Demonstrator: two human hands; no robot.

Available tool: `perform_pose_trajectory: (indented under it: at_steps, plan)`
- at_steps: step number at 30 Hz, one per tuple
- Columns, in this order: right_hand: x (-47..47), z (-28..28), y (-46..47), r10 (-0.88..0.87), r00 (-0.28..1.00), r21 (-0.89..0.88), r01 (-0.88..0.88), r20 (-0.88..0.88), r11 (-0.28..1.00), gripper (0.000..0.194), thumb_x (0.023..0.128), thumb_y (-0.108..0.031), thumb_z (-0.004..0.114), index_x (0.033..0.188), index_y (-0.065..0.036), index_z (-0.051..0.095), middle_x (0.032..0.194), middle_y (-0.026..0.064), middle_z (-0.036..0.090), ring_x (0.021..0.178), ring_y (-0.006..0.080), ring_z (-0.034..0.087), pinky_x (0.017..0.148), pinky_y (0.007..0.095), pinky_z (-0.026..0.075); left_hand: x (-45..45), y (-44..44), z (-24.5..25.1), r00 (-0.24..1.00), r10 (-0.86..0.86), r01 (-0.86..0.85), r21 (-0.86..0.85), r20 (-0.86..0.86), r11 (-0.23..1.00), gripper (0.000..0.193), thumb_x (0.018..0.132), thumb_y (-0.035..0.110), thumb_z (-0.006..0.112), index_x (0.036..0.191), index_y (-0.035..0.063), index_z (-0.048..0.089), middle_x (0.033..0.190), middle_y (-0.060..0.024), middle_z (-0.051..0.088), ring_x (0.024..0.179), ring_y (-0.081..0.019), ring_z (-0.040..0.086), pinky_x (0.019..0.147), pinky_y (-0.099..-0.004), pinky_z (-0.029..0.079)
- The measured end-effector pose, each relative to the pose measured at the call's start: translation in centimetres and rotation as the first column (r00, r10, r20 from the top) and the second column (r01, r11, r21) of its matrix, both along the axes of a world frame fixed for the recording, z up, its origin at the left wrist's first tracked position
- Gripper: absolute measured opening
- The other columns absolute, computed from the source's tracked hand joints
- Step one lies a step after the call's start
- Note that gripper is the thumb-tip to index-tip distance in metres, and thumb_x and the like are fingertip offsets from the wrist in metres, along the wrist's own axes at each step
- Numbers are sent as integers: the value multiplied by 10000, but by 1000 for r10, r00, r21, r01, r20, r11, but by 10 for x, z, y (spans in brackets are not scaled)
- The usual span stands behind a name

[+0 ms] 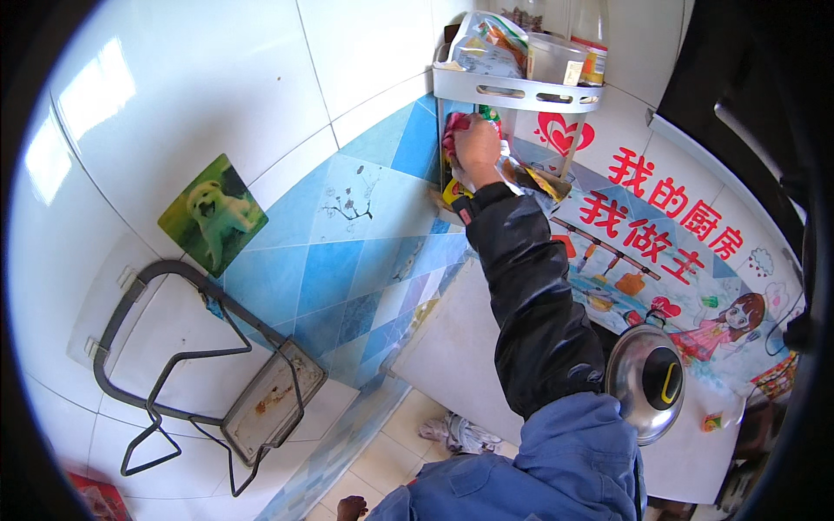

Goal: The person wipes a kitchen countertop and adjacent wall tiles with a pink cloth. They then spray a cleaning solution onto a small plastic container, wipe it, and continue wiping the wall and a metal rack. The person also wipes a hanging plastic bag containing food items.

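Observation:
My right hand (479,151) reaches into the lower level of a white corner shelf (456,84) on the tiled wall. Its fingers are closed on a crumpled red cloth (458,122) at the shelf's left side. Packets (547,182) lie beside and below the hand, and a green-capped container (490,116) stands partly hidden behind it. A yellow item (456,190) shows under the wrist. My left hand (352,506) hangs low at the bottom edge, small and dark; whether it holds anything is unclear.
The upper shelf holds a plastic bag (492,49), a clear tub (554,58) and a bottle (594,58). A domed metal lid (642,384) sits on the white counter (449,345). A black wire rack (189,352) projects from the left wall. A plastic bag (462,433) lies on the floor.

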State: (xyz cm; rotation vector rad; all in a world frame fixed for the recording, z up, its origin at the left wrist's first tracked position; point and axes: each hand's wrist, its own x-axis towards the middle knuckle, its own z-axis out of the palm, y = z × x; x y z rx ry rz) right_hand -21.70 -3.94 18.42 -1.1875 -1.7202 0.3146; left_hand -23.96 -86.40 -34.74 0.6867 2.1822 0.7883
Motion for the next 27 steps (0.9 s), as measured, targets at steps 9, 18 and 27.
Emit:
perform_pose_trajectory:
  at_steps: [9, 18, 27]
  plan:
    - [1, -7, 16, -84, 993, 197, 67, 82, 978, 278, 817, -271, 686, 1019, -83, 717, 969, 197, 710, 905, 391, 681, 811, 480, 532, -8, 11, -27, 986, -149, 148, -19, -70, 989, 195, 754, 270, 619, 649, 109, 590, 722, -116, 620, 721, -322, 621, 607, -468, 489]
    - [3, -3, 21, -81, 984, 204, 48, 159, 978, 276, 823, -303, 675, 970, -71, 694, 919, 224, 705, 866, 413, 683, 752, 501, 546, -16, 3, -49, 994, -113, 111, 74, 15, 991, 200, 654, 283, 715, 666, 125, 594, 728, -89, 611, 744, -304, 619, 594, -460, 485]
    - [5, -5, 36, -80, 973, 245, 26, 216, 969, 266, 822, -255, 659, 997, -56, 685, 914, 217, 706, 861, 395, 688, 771, 483, 551, -22, 16, -34, 902, -372, 360, -96, -218, 928, 199, 639, 233, 733, 651, 119, 571, 704, -95, 587, 729, -311, 599, 579, -470, 457]
